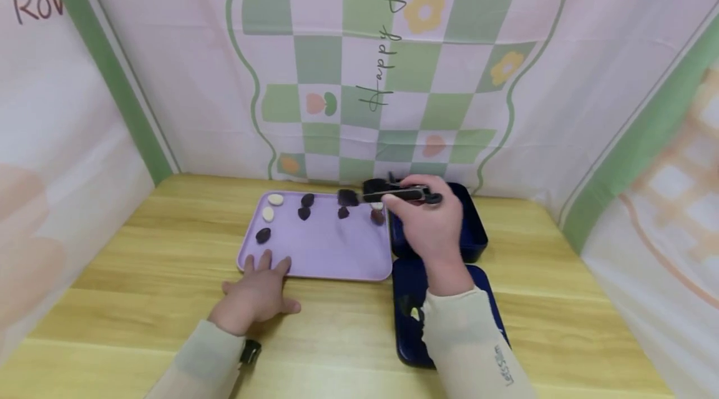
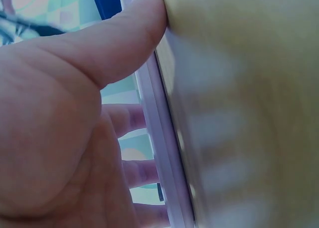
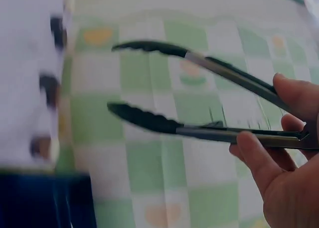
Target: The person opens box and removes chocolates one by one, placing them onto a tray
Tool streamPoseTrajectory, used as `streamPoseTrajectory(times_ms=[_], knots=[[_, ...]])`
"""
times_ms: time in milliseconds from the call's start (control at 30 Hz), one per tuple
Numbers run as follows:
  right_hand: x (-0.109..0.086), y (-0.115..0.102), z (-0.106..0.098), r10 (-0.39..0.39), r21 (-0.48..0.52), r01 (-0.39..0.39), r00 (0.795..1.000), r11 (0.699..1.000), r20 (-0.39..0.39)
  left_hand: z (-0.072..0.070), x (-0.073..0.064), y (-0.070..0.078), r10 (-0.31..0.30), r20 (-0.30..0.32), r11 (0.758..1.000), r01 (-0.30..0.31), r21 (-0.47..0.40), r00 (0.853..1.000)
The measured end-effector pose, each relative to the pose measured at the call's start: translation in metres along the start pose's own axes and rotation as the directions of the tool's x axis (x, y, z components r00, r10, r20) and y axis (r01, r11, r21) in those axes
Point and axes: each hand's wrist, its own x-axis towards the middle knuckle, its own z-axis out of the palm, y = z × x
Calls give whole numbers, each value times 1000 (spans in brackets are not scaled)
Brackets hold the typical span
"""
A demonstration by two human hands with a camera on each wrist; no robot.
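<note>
In the head view my right hand [image 1: 432, 218] grips a pair of black-tipped metal tongs [image 1: 407, 194] above the back right of a purple tray [image 1: 331, 255]. The right wrist view shows the tongs' arms [image 3: 219, 133] spread, with nothing between their tips. My left hand [image 1: 255, 293] lies at the tray's front left, its fingers spread over the rim and its thumb on the table side. On the tray are white oval pieces [image 1: 268, 215] and several small dark pieces [image 1: 304, 213]. A reddish-brown piece [image 1: 377, 217] lies near the tray's right edge.
A navy box [image 1: 474, 230] stands right of the tray, partly behind my right hand. In front of it a second navy container [image 1: 410, 343] holds a dark and pale-yellow item, partly hidden by my sleeve. Printed cloth [image 1: 320, 62] hangs behind the wooden table [image 1: 140, 274].
</note>
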Motion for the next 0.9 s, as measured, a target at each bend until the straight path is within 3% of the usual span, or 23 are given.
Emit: streamPoseTrajectory(times_ms=[133, 367, 633, 900], knots=[[11, 11, -25, 19, -105, -31, 993, 994, -118, 0, 0, -1, 6, -3, 1000, -6, -3, 1000], [29, 34, -49, 98, -145, -136, 966, 980, -241, 1, 1, -2, 5, -2, 1000, -5, -1, 1000], [40, 60, -51, 218, -160, -260, 946, 952, -239, 0, 1, -2, -3, 0, 1000, 3, -1, 1000], [40, 72, -50, 215, -220, -269, 946, 937, -242, 2, 2, -3, -8, 9, 1000, 8, 1, 1000]])
